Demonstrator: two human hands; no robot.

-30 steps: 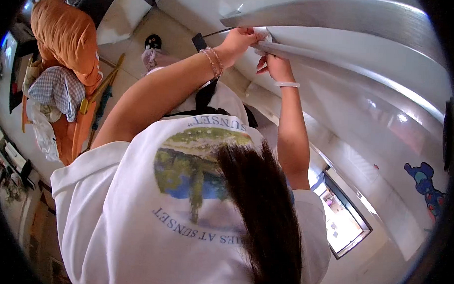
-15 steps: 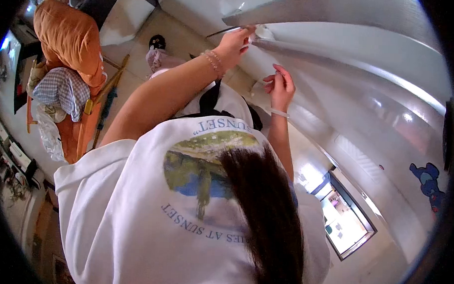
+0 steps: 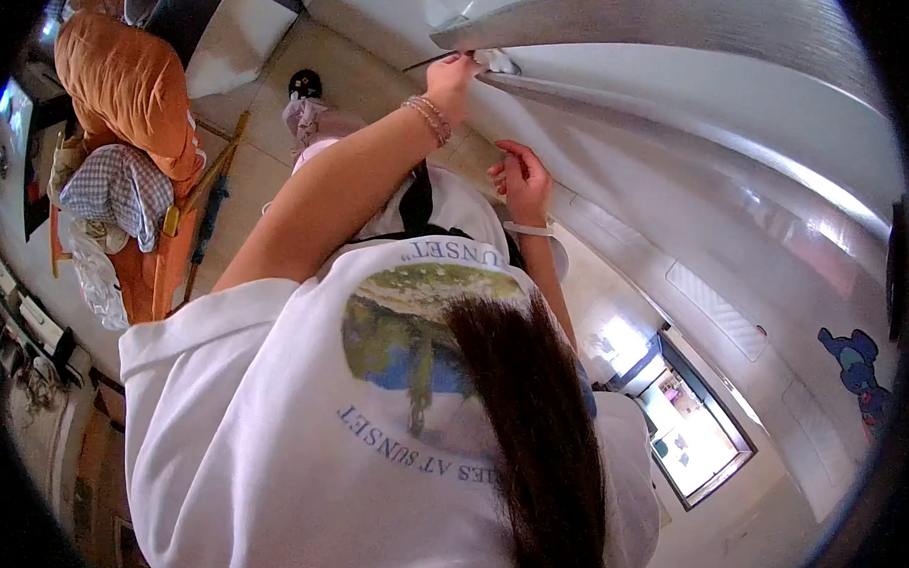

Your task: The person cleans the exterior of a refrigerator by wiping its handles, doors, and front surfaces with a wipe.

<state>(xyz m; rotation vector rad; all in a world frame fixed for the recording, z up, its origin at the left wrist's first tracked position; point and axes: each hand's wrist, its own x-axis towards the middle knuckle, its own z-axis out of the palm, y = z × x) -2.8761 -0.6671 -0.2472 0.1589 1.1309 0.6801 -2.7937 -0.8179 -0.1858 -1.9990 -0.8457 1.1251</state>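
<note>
Head view. The left hand is positioned at the near-left end of the upper metal bar. The left fingers are drawn together and bent. Their tips are partly hidden at the bar end, so whether they grip anything cannot be told. The white wad is located just beside these fingers, between the left ends of the upper metal bar and the lower metal bar. A thin dark strip projects on the other side of the left hand. A beaded bracelet encircles the left wrist.

The right hand is raised below the left end of the lower metal bar, apart from it and from the left hand. The right fingers are loosely curled, with some spacing, and hold nothing visible. A white bangle encircles the right wrist.

Both metal bars extend rightward along the glossy white panel. A blue cartoon figure is located on the right portion of this panel. A bright framed opening is visible below it.

On the left side, an orange cushion is situated above a checked cloth. A clear plastic bag hangs below the checked cloth. A black shoe is on the tiled floor.
</note>
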